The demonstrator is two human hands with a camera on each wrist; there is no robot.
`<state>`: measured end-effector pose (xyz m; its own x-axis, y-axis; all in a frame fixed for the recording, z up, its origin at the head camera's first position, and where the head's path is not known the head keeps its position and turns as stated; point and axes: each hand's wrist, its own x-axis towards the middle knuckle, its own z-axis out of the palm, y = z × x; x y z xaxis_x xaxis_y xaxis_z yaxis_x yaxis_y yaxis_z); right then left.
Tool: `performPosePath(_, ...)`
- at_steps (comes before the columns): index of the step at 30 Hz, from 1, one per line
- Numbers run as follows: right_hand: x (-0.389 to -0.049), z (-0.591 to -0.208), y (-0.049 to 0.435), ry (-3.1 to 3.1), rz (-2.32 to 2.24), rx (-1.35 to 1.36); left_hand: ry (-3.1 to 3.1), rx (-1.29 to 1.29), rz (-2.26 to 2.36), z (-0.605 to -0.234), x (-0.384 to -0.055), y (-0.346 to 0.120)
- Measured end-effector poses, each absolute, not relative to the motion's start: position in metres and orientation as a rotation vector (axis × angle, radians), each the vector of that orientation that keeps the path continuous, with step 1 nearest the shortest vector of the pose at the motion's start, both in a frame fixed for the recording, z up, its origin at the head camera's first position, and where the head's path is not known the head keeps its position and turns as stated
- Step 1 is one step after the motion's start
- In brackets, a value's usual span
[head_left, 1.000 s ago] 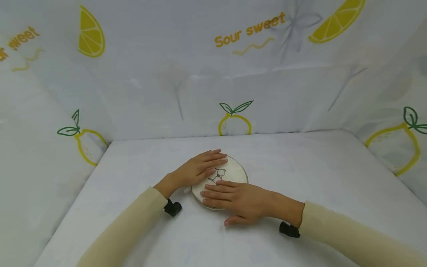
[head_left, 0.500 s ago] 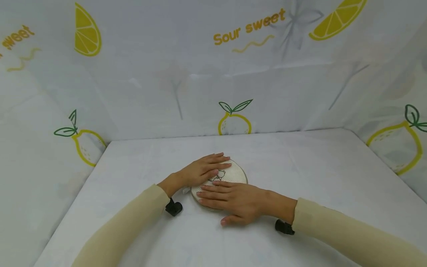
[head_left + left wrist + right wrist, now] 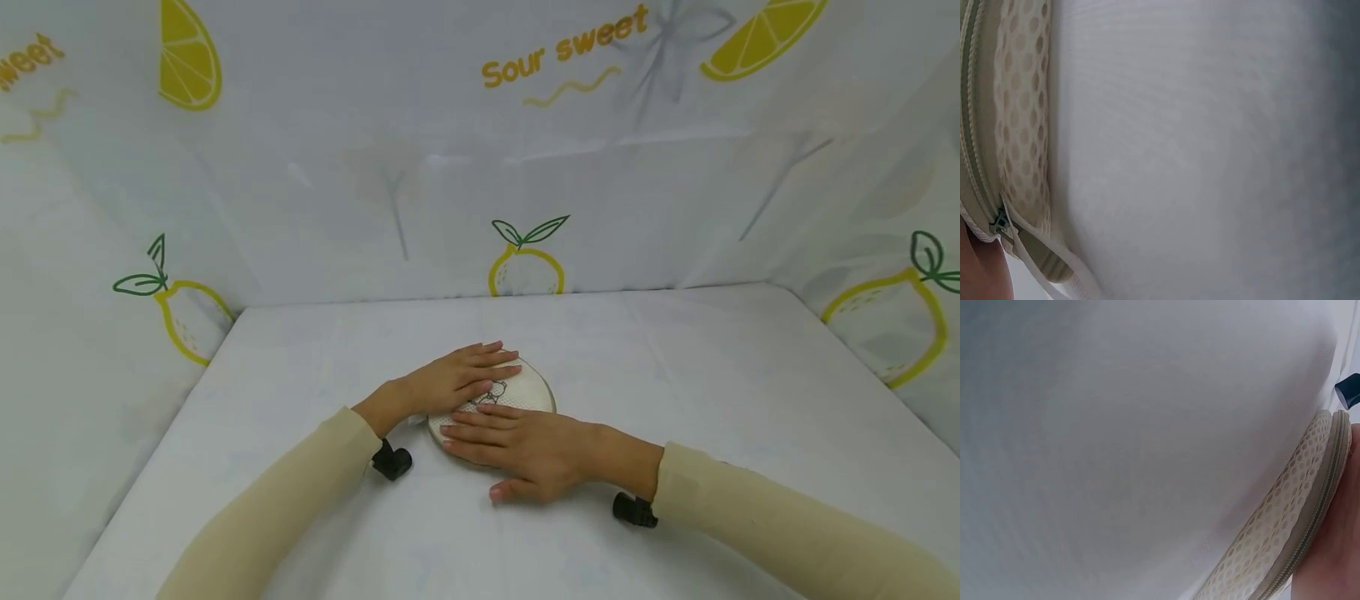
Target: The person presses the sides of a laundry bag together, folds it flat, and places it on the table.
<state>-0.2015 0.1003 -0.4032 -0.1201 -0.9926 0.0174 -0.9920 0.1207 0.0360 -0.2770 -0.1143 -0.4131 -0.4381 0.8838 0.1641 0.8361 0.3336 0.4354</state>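
Note:
A round, cream-white mesh laundry bag (image 3: 534, 387) with a small line-drawn animal on top lies flat on the white table. My left hand (image 3: 453, 379) rests on its upper left part with the fingers straight. Across the lower part lies my right hand (image 3: 532, 450), fingers extended and thumb apart on the table side. In the left wrist view, the bag's honeycomb mesh side (image 3: 1022, 112) shows beside a zipper (image 3: 972, 125), with a slider (image 3: 1000, 222) and a pale strip at its end. The right wrist view shows the zipper (image 3: 1316, 519) curving along the rim under the hand.
A white cloth covers the table (image 3: 720, 383). Behind it stands a white curtain (image 3: 322, 183) printed with lemons and lettering, which also closes in both sides. Black wrist cameras (image 3: 392, 461) sit under the cuffs of the beige sleeves (image 3: 277, 500).
The left hand has shifted slightly right across the bag, and the right hand slightly left, covering more of the drawing. Both stay on the bag. The head view has tilted a little.

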Motion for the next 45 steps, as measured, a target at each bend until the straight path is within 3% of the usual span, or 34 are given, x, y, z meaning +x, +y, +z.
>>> performPosePath(31, -0.199, -0.403, 0.1, -2.242, -0.127, 2.013, 2.577, 1.473, 0.671, -0.41, -0.271, -0.114)
performPosePath(39, -0.196, -0.388, 0.112, -2.207, -0.065, 1.847, 2.76, 1.321, 1.03, -0.403, -0.26, -0.116)
performPosePath(45, -0.206, -0.381, 0.125, -2.423, 0.273, 1.511, 2.944, 1.133, 1.096, -0.402, -0.233, -0.134)
